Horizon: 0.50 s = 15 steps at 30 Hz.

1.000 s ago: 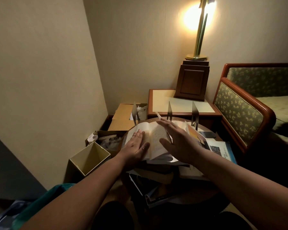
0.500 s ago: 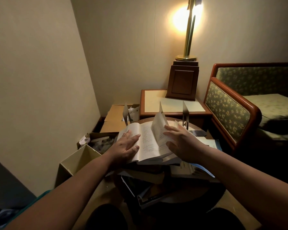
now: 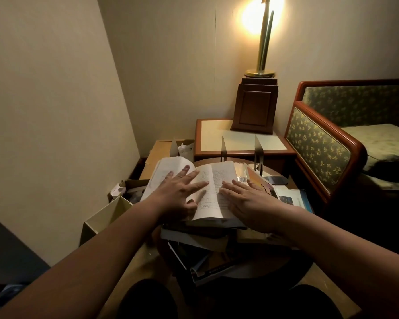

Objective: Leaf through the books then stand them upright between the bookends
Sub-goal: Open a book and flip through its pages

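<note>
An open book (image 3: 213,180) with printed pages lies on top of a messy pile of books (image 3: 200,249) on a round dark table. My left hand (image 3: 180,192) lies flat on its left pages with fingers spread. Flat on the right page rests my right hand (image 3: 247,201), fingers straight. Three thin metal bookends stand upright behind the book: one at the left (image 3: 174,147), one in the middle (image 3: 223,149) and one at the right (image 3: 258,155). More books (image 3: 288,196) lie to the right of the open one.
A wooden side table (image 3: 237,139) carries a brass lamp (image 3: 262,42) on a dark wooden box. A green patterned armchair (image 3: 332,143) stands at the right. Cardboard boxes (image 3: 106,217) sit on the floor at the left, by the wall.
The page that my right hand was lifting has been turned over to the left. Both hands now lie flat on the open pages.
</note>
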Tool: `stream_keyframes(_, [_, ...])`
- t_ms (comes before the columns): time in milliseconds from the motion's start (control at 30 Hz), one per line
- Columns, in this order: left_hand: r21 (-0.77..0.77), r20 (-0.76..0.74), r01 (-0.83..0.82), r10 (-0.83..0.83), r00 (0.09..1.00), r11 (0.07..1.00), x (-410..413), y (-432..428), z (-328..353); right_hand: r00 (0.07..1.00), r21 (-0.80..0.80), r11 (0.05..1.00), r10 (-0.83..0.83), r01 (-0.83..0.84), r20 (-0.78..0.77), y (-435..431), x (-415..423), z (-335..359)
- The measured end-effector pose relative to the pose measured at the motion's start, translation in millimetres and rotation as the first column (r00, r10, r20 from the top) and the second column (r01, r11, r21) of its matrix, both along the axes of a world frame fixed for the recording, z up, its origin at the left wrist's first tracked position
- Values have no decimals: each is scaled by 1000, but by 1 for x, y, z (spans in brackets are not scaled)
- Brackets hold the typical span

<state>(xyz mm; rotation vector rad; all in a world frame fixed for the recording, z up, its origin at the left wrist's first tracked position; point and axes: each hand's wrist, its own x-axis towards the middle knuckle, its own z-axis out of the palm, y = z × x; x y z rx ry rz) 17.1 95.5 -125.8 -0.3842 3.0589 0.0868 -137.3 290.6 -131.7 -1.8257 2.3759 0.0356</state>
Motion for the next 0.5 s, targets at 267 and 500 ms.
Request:
stream_keyframes(267, [153,122,-16,-3,992,988,1,1,-8,997,47,996,75,-74,-18,0,-3,-1])
stream_keyframes(500, [181,99,-17,-1,995,983,0,-3,-21,991,114,993,10,-25,130,-21,0,8])
